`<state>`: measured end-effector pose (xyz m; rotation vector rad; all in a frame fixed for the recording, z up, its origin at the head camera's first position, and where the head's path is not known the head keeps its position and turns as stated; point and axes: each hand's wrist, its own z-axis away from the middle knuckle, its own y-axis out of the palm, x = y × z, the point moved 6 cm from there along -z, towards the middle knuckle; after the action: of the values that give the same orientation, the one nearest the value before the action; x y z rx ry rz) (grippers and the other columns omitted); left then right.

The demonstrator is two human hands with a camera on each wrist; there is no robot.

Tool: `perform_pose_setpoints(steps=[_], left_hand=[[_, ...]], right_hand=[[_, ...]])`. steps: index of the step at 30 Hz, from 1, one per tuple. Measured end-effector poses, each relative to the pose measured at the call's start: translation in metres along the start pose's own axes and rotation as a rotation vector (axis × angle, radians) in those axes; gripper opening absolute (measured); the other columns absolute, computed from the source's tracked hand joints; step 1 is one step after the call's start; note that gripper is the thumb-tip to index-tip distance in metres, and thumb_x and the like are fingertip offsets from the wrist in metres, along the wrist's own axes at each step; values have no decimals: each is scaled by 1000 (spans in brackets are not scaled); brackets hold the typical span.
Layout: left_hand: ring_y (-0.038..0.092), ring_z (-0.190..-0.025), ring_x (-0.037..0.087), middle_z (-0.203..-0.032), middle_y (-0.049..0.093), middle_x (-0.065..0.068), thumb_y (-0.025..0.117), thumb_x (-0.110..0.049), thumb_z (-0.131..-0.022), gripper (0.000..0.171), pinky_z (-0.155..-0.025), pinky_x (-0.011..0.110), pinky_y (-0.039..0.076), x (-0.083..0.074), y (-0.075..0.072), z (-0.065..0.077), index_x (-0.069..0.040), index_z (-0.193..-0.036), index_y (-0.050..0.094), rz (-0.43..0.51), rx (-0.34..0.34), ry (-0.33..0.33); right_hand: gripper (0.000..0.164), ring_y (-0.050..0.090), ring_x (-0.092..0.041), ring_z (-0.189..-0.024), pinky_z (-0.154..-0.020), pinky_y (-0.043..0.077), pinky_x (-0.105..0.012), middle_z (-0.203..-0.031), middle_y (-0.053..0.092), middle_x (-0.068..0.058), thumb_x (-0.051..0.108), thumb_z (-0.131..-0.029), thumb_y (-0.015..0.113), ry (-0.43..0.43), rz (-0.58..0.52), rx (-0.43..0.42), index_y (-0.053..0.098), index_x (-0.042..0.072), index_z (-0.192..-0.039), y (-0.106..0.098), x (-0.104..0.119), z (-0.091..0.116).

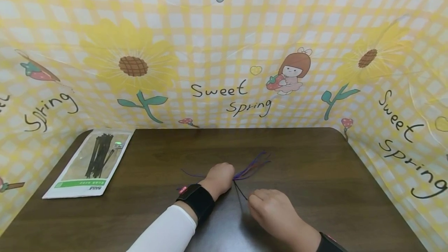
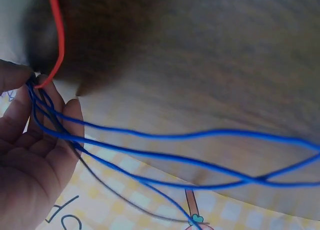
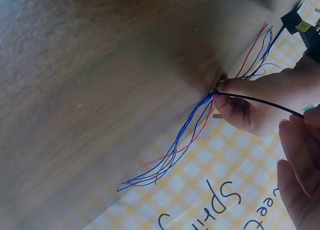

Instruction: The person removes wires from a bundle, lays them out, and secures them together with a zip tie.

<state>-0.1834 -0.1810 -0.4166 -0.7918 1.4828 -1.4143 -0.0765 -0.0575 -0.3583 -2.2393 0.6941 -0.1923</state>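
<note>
My left hand (image 1: 218, 178) pinches a bundle of thin wires (image 1: 249, 171) over the middle of the table. Most strands are blue, with a red wire (image 2: 61, 35) among them; their loose ends fan out on both sides of the hand. A black cable tie (image 3: 262, 101) meets the bundle right beside the left fingertips. Its tail runs to my right hand (image 1: 274, 210), where thumb and fingers pinch the end. The tie looks taut between the two hands. Whether it passes fully round the wires is hard to see.
On the left of the dark wooden table (image 1: 297, 154) lies a white and clear bag (image 1: 73, 176) with black cable ties (image 1: 99, 154) inside. A yellow checked cloth (image 1: 217, 49) hangs behind the table and along both sides.
</note>
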Motion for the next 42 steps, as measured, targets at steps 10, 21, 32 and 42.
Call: perform_pose_setpoints(steps=[10, 21, 32, 42], left_hand=[[58, -67, 17, -67, 56, 0, 65, -1, -81, 30, -66, 34, 51, 5, 2, -3, -13, -59, 49, -52, 24, 6], [49, -61, 14, -65, 47, -2, 69, -5, -81, 30, -61, 33, 47, 6, 1, 2, -13, -61, 48, -11, 10, 18], [45, -61, 12, -68, 49, -2, 66, -1, -78, 25, -57, 30, 43, 9, 3, 5, -13, -61, 51, 64, -21, 31], [57, -71, 16, -76, 56, -1, 66, 0, -78, 17, -63, 30, 48, 8, 0, 11, -13, -68, 62, 46, -38, 60]], right_hand=[[28, 44, -8, -51, -47, 34, -20, -65, 49, 9, 10, -91, 37, -5, -28, 12, 49, 15, -66, 2, -1, -4], [29, 25, -2, -53, -47, 22, -15, -60, 35, 11, 3, -68, 67, 39, -14, 78, 43, 18, -63, 12, -6, -2], [33, 47, -10, -53, -46, 34, -23, -60, 44, 9, 7, -67, 76, 90, 70, 234, 45, 18, -60, 33, -8, -3], [25, 57, -12, -62, -54, 44, -26, -65, 57, 7, 23, -71, 80, 100, 188, 411, 58, 17, -61, 55, -9, -9]])
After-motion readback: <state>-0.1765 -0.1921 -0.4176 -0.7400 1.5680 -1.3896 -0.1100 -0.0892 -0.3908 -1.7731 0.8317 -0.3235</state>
